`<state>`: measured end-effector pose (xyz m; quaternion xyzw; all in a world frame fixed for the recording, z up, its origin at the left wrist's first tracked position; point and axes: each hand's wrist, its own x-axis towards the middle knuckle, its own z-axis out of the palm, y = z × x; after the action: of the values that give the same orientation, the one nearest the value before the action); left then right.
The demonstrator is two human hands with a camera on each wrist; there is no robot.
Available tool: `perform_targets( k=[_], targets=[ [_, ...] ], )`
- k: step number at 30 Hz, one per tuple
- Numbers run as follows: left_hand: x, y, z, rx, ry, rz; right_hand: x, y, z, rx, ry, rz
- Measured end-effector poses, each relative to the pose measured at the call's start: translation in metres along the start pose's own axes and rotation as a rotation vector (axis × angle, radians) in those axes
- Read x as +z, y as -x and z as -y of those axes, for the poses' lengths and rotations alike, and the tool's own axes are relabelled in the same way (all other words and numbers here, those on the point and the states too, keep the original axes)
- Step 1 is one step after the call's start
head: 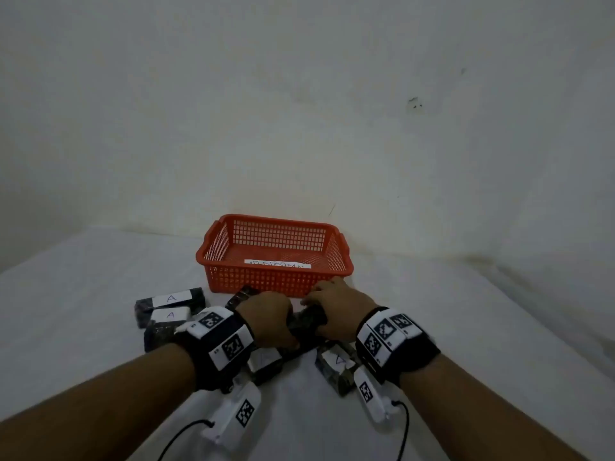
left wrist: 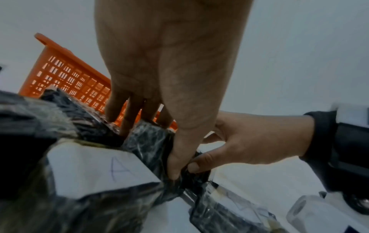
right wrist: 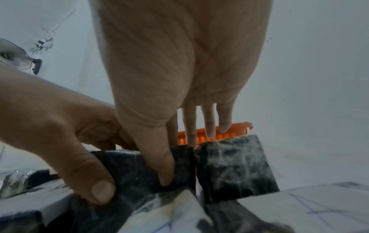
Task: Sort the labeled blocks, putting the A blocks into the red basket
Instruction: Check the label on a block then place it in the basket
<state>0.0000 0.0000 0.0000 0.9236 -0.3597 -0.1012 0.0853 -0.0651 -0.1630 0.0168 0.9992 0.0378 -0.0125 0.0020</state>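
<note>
Both grips closed on one dark wrapped block (head: pixel 304 322): left hand (head: pixel 266 316) and right hand (head: pixel 337 307) pinching it together, just near of the red basket (head: pixel 233 281). Two A blocks (head: pixel 169 306) lying left on the white surface (head: pixel 466 311), another A block (head: pixel 337 367) nearer, right.

basket (head: pixel 266 277) – red-orange mesh | blocks (head: pixel 306 319) – dark marbled, white labels (head: pixel 171 298)

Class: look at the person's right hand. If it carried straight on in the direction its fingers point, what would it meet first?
Most likely the near wall of the red basket. The right hand grips a dark block just before it, fingers pointing that way; the exact gap is unclear.
</note>
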Motion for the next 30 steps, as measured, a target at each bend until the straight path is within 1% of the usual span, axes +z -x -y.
perform_targets(
  k=[1,5,10,14,16,20,22,24,25,28,30],
  targets=[
    [0.000,-0.002,0.001,-0.002,0.027,0.008,0.000,-0.001,0.000,-0.003,0.018,0.003],
    [-0.002,-0.005,0.005,0.028,0.086,-0.050,-0.002,-0.003,-0.001,0.007,-0.011,-0.016],
    [-0.015,-0.002,0.008,0.104,0.190,-0.194,-0.011,-0.002,-0.010,0.033,-0.139,-0.075],
    [-0.028,0.002,0.013,0.175,0.269,-0.344,-0.018,0.002,-0.021,0.016,-0.472,-0.191],
    [-0.029,0.002,0.017,0.195,0.287,-0.426,-0.018,0.002,-0.025,0.053,-0.634,-0.204],
    [-0.026,-0.002,0.027,0.243,0.341,-0.557,-0.008,-0.006,-0.027,0.123,-0.969,-0.284],
    [-0.026,-0.002,0.030,0.257,0.376,-0.612,-0.003,-0.013,-0.025,0.151,-1.153,-0.288],
    [-0.026,-0.002,0.032,0.258,0.433,-0.611,0.001,-0.019,-0.025,0.150,-1.281,-0.308],
    [-0.027,-0.001,0.033,0.246,0.503,-0.576,0.002,-0.022,-0.024,0.144,-1.306,-0.335],
    [-0.029,0.000,0.036,0.150,0.750,-0.460,0.004,-0.027,-0.024,0.123,-1.329,-0.397],
    [-0.028,0.000,0.039,0.131,0.827,-0.460,0.002,-0.028,-0.022,0.100,-1.313,-0.405]
  ],
)
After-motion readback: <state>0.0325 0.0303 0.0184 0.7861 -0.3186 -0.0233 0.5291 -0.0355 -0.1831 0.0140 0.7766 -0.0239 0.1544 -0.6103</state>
